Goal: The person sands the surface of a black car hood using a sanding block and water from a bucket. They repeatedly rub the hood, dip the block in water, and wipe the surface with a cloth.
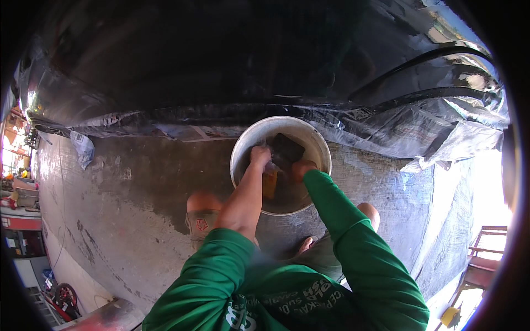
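Both my hands are inside a round, pale metal-looking bucket (pixel 238 190) that stands on the floor between my feet. Near its left side my left hand (pixel 261 156) is closed in a fist, with a small, blurred, pale bit at its lower edge. My right hand (pixel 302 170) is curled at the bucket's right side, its fingers mostly turned away; what it grips, if anything, is hidden. A dark, square-edged piece (pixel 287 148) lies between and beyond the hands. Below my left hand is a yellow-orange block (pixel 269 184), seemingly in murky water.
A large glossy black panel (pixel 221 60) spans the far side, its lower edge hung with plastic sheeting (pixel 441 132). Concrete floor (pixel 127 187) bears a dark damp patch. A wooden chair (pixel 488 248) stands at right; shelves with clutter (pixel 22 193) line the left.
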